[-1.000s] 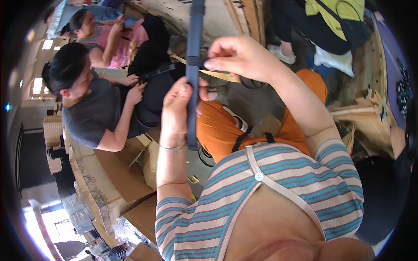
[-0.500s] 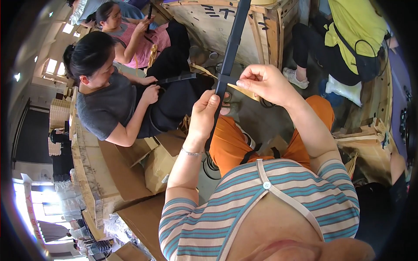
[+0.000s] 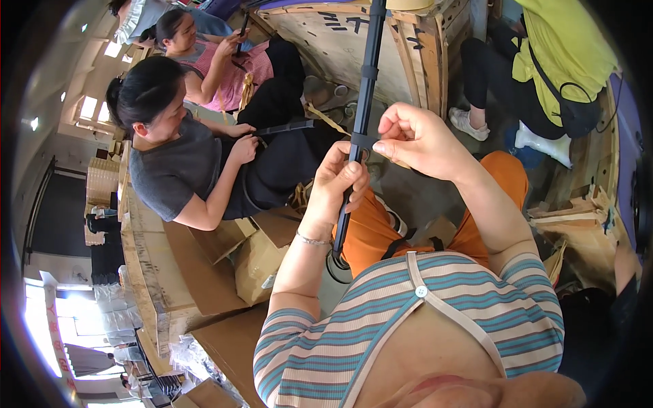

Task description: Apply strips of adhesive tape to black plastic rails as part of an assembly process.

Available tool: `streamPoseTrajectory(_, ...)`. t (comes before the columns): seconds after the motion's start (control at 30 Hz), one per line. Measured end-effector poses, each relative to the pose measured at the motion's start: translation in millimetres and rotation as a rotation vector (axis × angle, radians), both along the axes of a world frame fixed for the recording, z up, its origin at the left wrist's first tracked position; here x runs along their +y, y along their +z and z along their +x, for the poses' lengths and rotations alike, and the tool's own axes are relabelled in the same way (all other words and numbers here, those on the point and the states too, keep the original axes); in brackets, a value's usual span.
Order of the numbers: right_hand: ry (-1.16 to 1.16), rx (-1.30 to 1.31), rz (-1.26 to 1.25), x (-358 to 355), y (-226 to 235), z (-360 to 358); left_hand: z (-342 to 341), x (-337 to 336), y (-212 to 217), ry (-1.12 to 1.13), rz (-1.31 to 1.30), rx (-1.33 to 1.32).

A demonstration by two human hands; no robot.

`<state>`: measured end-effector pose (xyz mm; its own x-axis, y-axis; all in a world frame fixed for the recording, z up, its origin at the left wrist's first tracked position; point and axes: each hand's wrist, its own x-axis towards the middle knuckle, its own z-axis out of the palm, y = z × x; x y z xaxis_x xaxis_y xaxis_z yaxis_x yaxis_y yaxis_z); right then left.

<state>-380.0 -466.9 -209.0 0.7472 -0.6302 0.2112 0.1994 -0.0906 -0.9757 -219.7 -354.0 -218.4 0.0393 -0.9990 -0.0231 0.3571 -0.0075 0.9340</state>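
In the head view, we see the person's left hand (image 3: 339, 182) closed around a long, straight, black bar (image 3: 370, 51), with the thumb lying along the near face and the fingers wrapped behind it. The bar stands in front of the body, leaning slightly, its upper end running out past the top edge and its lower end hanging below the left fist, over the gap beside the knee. Just above that fist, we find a flat black band (image 3: 363, 141) crossing the bar.

The right hand (image 3: 427, 144) is at the band's right side, fingers curled and thumb tip beside it; we cannot tell whether it pinches the end. On the left wrist we notice a thin silver-coloured bracelet (image 3: 314, 239).

Below the hands, we see orange cloth trousers (image 3: 502, 182) and a ribbed top striped in white, teal and brown (image 3: 469, 292). To the left, a co-worker in a dark grey short-sleeved top (image 3: 170, 166) holds a slim dark bar (image 3: 286, 127) in both hands; beyond, we see another in a pink checked garment (image 3: 258, 68). Near the left forearm we have an opened brown cardboard box (image 3: 255, 268). At upper right sits a person in a bright yellow-green top (image 3: 571, 47), near a white plastic bag (image 3: 544, 144).
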Motion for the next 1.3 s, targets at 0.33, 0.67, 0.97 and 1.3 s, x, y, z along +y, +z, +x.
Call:
streamPoseTrajectory(0.33, -0.015, -0.034, -0.061, 2, 3, -2, -1, -6, -4, -0.192, -0.012, 0.258)
streamPoseTrajectory(0.67, -0.044, -0.04, -0.03, 1, -4, 1, -2, -7, -10, -0.18, -0.006, 0.264)
streamPoseTrajectory(0.97, -0.104, 0.027, -0.054, 3, -4, 5, -6, -7, -19, -0.037, -0.123, 0.036)
streamPoseTrajectory(1.3, -0.23, 0.054, 0.015, 9, -12, 24, -15, -6, -34, 0.136, -0.241, -0.209)
